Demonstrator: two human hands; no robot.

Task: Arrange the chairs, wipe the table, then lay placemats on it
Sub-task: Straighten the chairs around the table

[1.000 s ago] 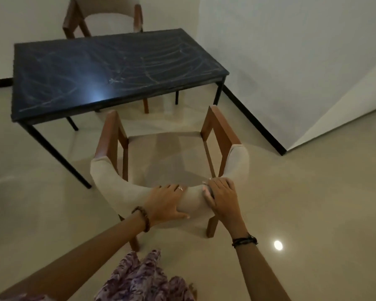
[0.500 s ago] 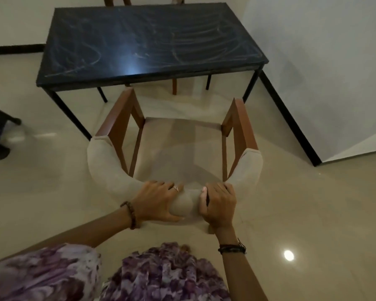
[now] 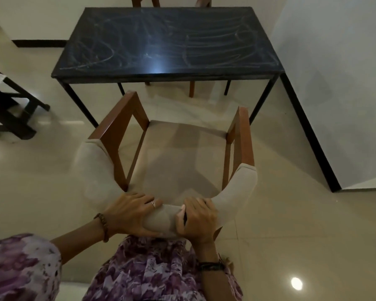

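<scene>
Both hands (image 3: 165, 216) apparently grip the chair (image 3: 178, 161) backrest.

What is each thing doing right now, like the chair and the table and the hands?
Chair: upright, facing the table, not tucked under.
Table: bare, covered in smears.
Left hand: grips the chair's backrest.
Right hand: grips the backrest too.
Far chair: tucked under the table's other side.
</scene>
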